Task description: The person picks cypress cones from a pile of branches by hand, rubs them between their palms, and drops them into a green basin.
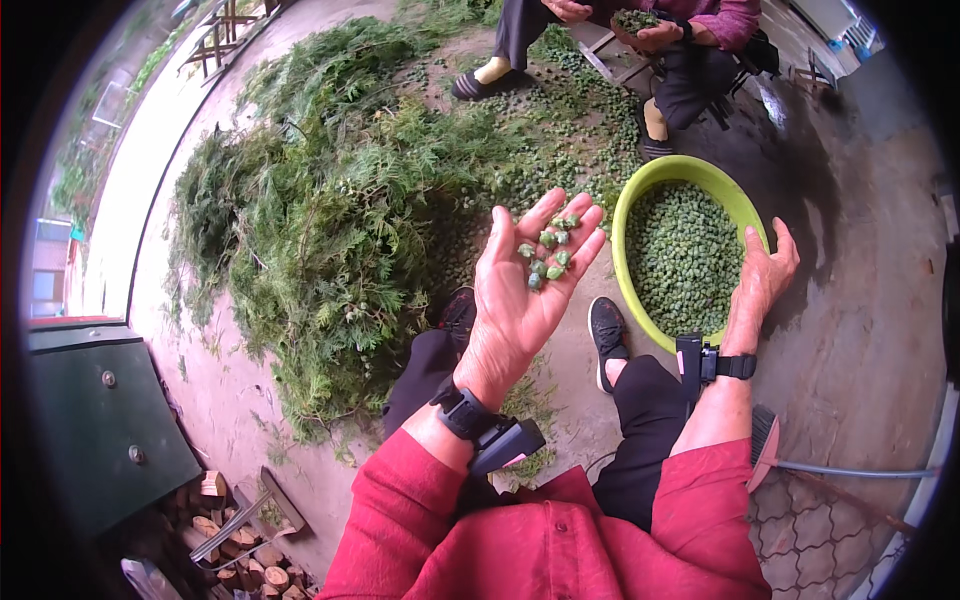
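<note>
My left hand (517, 289) is palm up, with several small green cones (547, 247) lying across its palm and fingers. The fingers stay spread beneath them. At the right edge of a yellow-green plastic basin (628, 289) is my right hand (771, 262), its thumb apart from the fingers. No cone shows in that hand, and whether it touches the rim cannot be told. Small green cones (679, 255) fill much of the basin. Left of my left hand lies a large heap of cut evergreen branches (322, 225) with flat, scaly sprays.
Opposite sits another person, a hand (660, 34) holding green plant bits (634, 20). Loose cones (592, 112) cover the floor between us. A broom (763, 446) lies at right. At lower left are a dark green metal box (112, 427) and cut firewood (274, 576).
</note>
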Tool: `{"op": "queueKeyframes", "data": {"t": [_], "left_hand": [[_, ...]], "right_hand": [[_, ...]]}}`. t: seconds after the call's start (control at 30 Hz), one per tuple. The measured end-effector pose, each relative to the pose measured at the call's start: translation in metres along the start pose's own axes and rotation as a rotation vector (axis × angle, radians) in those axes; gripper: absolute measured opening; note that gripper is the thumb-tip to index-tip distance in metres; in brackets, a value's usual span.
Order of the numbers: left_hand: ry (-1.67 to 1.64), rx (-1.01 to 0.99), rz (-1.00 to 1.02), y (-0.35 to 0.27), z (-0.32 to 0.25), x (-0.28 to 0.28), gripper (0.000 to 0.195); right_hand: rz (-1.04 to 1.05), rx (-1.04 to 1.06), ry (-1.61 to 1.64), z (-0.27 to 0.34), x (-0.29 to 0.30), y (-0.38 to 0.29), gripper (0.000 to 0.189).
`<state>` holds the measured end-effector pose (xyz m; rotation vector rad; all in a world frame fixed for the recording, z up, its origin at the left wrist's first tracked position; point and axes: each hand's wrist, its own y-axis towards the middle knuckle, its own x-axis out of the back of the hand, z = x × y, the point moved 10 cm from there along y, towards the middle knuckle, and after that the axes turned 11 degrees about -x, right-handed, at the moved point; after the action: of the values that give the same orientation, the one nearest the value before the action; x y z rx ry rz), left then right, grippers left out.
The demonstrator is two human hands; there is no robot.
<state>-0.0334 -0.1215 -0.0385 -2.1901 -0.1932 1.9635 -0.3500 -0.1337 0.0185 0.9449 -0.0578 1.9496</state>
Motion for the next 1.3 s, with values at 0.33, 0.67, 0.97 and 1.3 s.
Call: {"op": "queueKeyframes", "data": {"t": [0.33,0.67,0.97,1.3], "left_hand": [[-0.091,-0.024,0.059,0.004,0.000,-0.003,0.066],[0.008,-0.045,0.055,0.004,-0.004,-0.002,0.067],[-0.013,-0.056,0.034,0.004,-0.004,0.000,0.065],[0.022,-0.018,-0.003,0.002,0.001,0.003,0.065]], "right_hand": [[1.005,0.122,0.595,0.111,-0.049,-0.141,0.018],[1.060,0.389,0.460,0.146,-0.046,-0.193,0.026],[1.104,0.181,0.624,0.130,-0.061,-0.191,0.018],[1.397,-0.659,1.159,0.099,-0.083,-0.177,0.012]]}}
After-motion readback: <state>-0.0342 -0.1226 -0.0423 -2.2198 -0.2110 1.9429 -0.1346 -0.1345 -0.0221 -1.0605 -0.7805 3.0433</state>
